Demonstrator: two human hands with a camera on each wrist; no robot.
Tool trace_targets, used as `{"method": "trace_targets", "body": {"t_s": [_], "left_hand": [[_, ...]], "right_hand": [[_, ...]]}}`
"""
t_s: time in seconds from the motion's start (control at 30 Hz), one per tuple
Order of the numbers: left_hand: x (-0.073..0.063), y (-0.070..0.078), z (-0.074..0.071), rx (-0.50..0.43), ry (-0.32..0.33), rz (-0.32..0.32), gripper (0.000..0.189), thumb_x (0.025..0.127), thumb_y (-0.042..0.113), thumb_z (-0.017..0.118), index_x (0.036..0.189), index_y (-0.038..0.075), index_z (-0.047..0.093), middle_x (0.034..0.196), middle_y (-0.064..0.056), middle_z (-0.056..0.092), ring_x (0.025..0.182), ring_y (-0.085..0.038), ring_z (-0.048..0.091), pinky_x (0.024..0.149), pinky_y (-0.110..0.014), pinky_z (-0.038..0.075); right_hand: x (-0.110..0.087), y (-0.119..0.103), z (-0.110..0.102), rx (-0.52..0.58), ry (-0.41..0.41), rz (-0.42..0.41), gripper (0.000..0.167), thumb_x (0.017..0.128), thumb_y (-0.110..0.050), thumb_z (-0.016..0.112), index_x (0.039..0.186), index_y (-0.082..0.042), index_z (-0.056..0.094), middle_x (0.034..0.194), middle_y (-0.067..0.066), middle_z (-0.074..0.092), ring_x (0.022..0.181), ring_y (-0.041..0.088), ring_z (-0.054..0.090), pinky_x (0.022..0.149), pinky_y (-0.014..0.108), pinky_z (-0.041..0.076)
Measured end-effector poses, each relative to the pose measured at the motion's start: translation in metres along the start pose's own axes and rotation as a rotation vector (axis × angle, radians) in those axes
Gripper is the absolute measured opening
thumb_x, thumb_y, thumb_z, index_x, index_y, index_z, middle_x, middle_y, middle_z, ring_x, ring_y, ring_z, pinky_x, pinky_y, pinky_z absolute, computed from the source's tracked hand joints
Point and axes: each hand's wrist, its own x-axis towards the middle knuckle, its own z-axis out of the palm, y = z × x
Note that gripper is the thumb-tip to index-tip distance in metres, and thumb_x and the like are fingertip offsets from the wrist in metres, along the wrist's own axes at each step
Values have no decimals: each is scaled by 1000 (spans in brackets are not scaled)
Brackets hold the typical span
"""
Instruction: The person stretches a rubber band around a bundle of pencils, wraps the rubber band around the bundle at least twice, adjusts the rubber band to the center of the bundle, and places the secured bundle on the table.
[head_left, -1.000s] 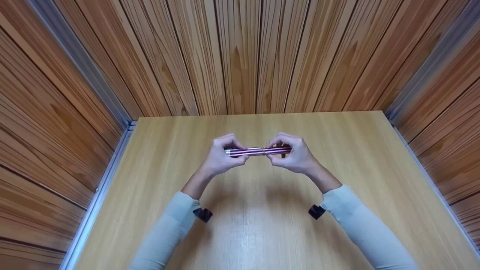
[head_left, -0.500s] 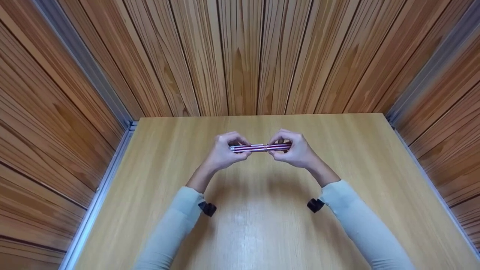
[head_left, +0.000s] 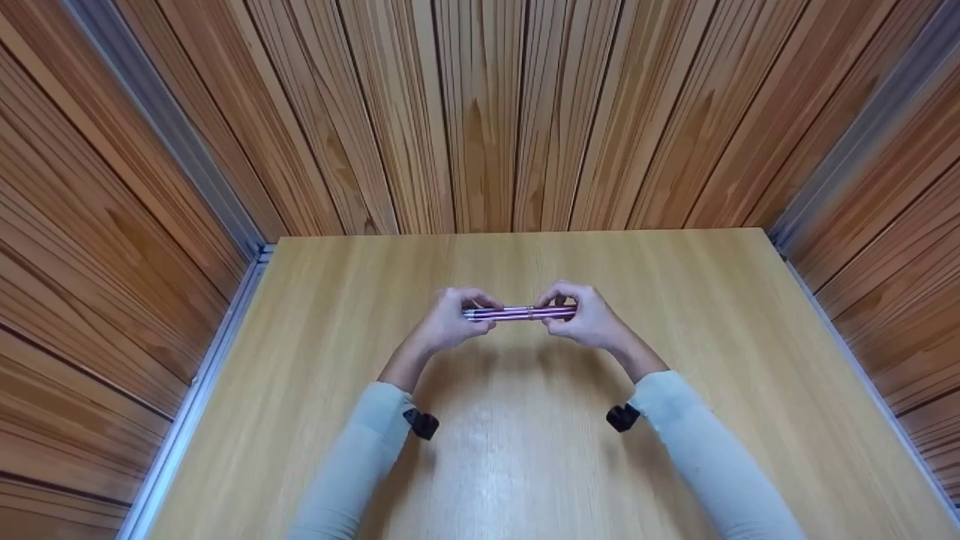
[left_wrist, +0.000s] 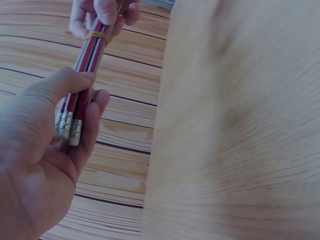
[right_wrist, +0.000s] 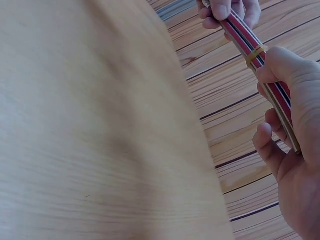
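Observation:
A bundle of striped red, black and white pencils (head_left: 517,313) is held level above the table, one hand at each end. My left hand (head_left: 450,321) pinches the end with the erasers between thumb and fingers; the white erasers and metal ferrules (left_wrist: 70,125) show in the left wrist view. The opposite end is gripped by my right hand (head_left: 589,319), which covers part of it. Around the pencils, close to the right thumb, runs a yellowish rubber band (right_wrist: 257,56). How many pencils there are is hard to tell.
Below the hands lies a light wooden table (head_left: 495,450), with their shadows on it. Wood-plank walls (head_left: 480,112) rise behind and on both sides, with grey metal rails (head_left: 202,375) along the edges. A small black camera (head_left: 424,424) sits at each sleeve cuff.
Both hands rose slightly in the picture, then came lower and nearer the table's shadows, carrying the pencil bundle. The hold at both ends looks the same.

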Motion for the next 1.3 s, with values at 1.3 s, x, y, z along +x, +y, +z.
{"method": "trace_targets", "body": {"t_s": [1.3], "left_hand": [[-10,-71,33,116,12,-195,29,96,-4,83,118,14,87,120,-6,83,112,-24,70,110,-50,57]], "right_hand": [[-24,66,24,-99,-59,201,25,98,3,79,120,-7,86,120,16,81,107,18,67,94,23,51]]}}
